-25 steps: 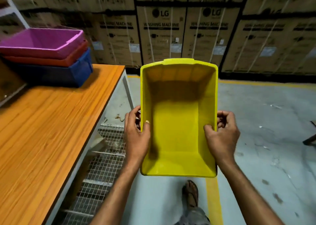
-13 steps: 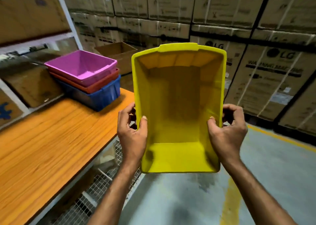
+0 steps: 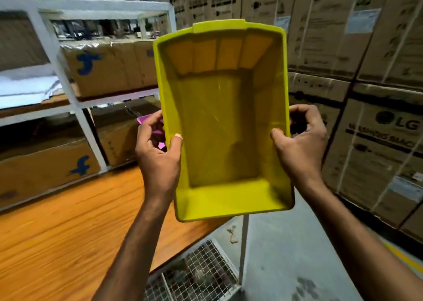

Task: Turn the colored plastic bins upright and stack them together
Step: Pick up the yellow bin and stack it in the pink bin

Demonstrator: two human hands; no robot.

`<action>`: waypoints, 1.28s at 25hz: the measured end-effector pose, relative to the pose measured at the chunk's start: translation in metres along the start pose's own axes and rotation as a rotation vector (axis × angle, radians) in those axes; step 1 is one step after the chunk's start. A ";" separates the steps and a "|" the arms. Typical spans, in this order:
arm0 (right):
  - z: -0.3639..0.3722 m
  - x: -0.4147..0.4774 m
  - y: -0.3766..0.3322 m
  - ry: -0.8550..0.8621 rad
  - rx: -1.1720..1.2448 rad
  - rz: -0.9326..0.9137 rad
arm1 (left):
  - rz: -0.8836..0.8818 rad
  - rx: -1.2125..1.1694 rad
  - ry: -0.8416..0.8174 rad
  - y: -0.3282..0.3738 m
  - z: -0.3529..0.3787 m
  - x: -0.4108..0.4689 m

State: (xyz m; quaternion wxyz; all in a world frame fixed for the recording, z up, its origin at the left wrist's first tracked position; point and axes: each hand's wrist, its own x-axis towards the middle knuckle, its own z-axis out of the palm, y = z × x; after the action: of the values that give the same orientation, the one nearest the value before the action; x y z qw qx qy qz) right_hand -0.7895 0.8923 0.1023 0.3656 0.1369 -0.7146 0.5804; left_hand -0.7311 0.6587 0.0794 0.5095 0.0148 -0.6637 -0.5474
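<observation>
Yellow bin point(image 3: 223, 129): I am seeing smooth, glossy moulded plastic, rectangular with tapered walls, ribbed panels on the far wall and a flat tab at the far rim; it is hanging in the air between the two hands, its open side facing me.
Left hand point(image 3: 158, 161): it is gripping the bin's left rim, thumb inside the wall, fingers curled round the outside.
Right hand point(image 3: 299, 147): it is clamping the right rim the same way, thumb lying over the edge.
Purple bin point(image 3: 146, 119): only a pink-purple corner is showing just behind the left hand's fingers.
Writing: the cartons point(image 3: 375, 154) beyond the right hand are reading "LG" and, partly blurred, "WASHING MAC…"; the brown boxes point(image 3: 45, 172) past the left hand are carrying a blue logo.
Surface: an orange wood-grain table point(image 3: 68, 232) is lying below the left forearm, a wire mesh shelf point(image 3: 201, 275) under its edge.
Room: white metal shelving point(image 3: 68, 90) is standing left of the hands; grey concrete floor point(image 3: 286, 255) is spreading below the right forearm.
</observation>
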 end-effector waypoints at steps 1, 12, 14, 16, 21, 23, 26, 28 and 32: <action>0.015 0.015 0.004 -0.018 0.023 0.005 | 0.002 0.025 0.019 -0.003 0.003 0.013; 0.188 0.150 0.052 -0.120 0.302 -0.060 | 0.216 0.326 0.259 -0.061 0.038 0.155; 0.220 0.168 0.071 -0.167 0.324 -0.040 | 0.200 0.384 0.288 -0.080 0.046 0.177; 0.247 0.180 0.088 -0.222 0.330 -0.005 | 0.141 0.438 0.309 -0.099 0.049 0.193; 0.296 0.190 0.127 -0.413 0.323 0.077 | -0.024 0.564 0.340 -0.135 0.051 0.202; 0.310 0.191 0.140 -0.466 0.307 0.102 | -0.063 0.574 0.334 -0.144 0.049 0.201; 0.328 0.189 0.154 -0.550 0.288 0.162 | -0.164 0.617 0.290 -0.157 0.042 0.204; 0.335 0.187 0.160 -0.590 0.245 0.233 | -0.258 0.657 0.245 -0.164 0.038 0.206; 0.344 0.185 0.167 -0.708 0.122 0.356 | -0.483 0.640 0.183 -0.179 0.028 0.207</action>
State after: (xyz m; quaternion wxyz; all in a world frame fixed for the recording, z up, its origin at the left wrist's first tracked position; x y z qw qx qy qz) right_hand -1.1462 0.6630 0.0863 -0.0184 0.2241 -0.7731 0.5931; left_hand -0.9458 0.4872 0.0871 0.3933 0.3766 -0.7298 -0.4135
